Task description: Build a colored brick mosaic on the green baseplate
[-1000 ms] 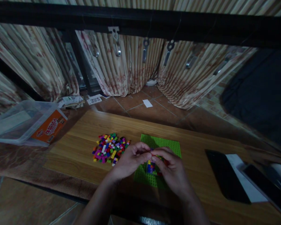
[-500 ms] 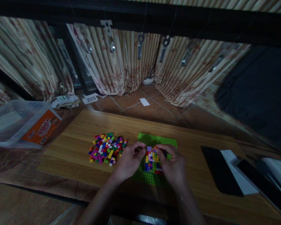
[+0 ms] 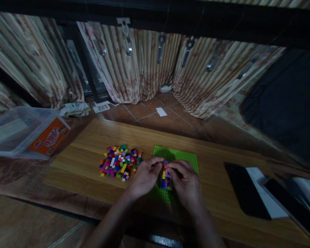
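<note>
Desk (image 3: pixel 74 155): long, wood-grained, carrying the whole layout in front of you. On it, right of the loose brick pile (image 3: pixel 122 162), lies the green baseplate (image 3: pixel 175 153), with both of your hands over it. Step in hand, as I judge it: adding small bricks to the brick patch (image 3: pixel 165 179) that sits on the baseplate, probably at its far end. Your right hand (image 3: pixel 188 177) covers the patch's right side; its thumb and index finger are drawn close together at a small orange brick (image 3: pixel 165 167), and I cannot tell whether they pinch it or press on it. Your left hand (image 3: pixel 144 175) lies just beside the patch's left edge, thumb and index tips nearly meeting; whether anything sits between them cannot be told. The next move seems to call for lining the orange brick up square with its neighbours, then an even push down, the left fingertips steadying the edge. Appearance: baseplate bright green and studded, dimmer toward your side. Pile mixed in colour and shape, mostly tiny blocks with a few longer ones. Patch tightly packed: light purple at the far end, yellow lower down, blue and violet nearest you; its right part is hidden. Orange brick: tiny, studs not resolvable.
</note>
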Action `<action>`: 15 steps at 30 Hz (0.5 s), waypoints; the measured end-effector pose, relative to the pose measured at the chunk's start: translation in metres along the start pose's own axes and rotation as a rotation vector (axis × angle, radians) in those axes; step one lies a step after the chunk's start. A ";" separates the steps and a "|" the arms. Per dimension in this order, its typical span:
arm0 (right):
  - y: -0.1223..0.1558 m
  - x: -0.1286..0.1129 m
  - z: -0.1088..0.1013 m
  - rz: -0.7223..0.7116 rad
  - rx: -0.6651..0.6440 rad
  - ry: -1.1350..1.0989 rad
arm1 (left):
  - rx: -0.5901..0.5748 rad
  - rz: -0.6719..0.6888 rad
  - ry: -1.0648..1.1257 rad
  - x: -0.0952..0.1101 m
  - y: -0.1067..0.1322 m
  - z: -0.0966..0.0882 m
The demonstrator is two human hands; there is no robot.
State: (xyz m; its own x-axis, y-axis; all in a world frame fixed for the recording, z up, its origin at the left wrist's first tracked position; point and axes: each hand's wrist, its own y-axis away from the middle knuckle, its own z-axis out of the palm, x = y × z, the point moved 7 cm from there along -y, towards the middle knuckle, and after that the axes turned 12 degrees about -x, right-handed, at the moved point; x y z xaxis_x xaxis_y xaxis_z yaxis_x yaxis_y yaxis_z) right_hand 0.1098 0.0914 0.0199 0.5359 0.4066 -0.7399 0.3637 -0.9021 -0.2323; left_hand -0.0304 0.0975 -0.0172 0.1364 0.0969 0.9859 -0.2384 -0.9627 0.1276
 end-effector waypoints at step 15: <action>-0.002 0.013 0.003 0.090 0.041 -0.104 | 0.006 0.017 0.139 -0.007 -0.006 0.005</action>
State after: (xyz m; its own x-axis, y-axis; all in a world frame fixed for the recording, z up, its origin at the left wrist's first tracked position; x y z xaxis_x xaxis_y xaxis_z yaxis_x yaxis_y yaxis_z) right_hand 0.1141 0.0981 0.0089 0.4819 0.3084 -0.8202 0.2848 -0.9403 -0.1863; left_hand -0.0247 0.1016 -0.0251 -0.0027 0.1140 0.9935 -0.2334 -0.9661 0.1102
